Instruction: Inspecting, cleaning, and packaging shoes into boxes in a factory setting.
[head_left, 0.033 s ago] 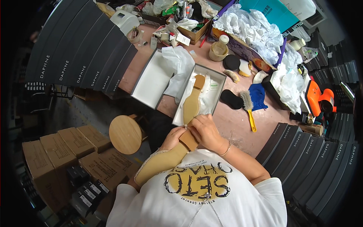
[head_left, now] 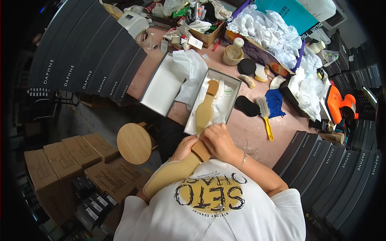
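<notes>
A tan-soled shoe (head_left: 173, 173) with a brown block heel and a braided edge lies sole up against my chest, its toe toward the lower left. My left hand (head_left: 184, 148) is closed around its heel end, the fingers partly hidden behind it. Close beside the heel, my right hand (head_left: 219, 141) has its fingers pinched together, meeting the left fingertips; a small whitish bit shows there, too small to name. Just beyond my hands, a matching shoe (head_left: 204, 114) rests sole up in an open shoebox (head_left: 230, 107) with white paper.
Left of that box lie its lid (head_left: 157, 90) and tissue paper (head_left: 192, 70). A yellow-handled brush (head_left: 266, 120), blue cloth (head_left: 275, 103), black pad (head_left: 247, 106) and jar (head_left: 233, 54) sit to the right. Stacked dark shoeboxes (head_left: 80, 60) flank the table; a round stool (head_left: 134, 143) stands left.
</notes>
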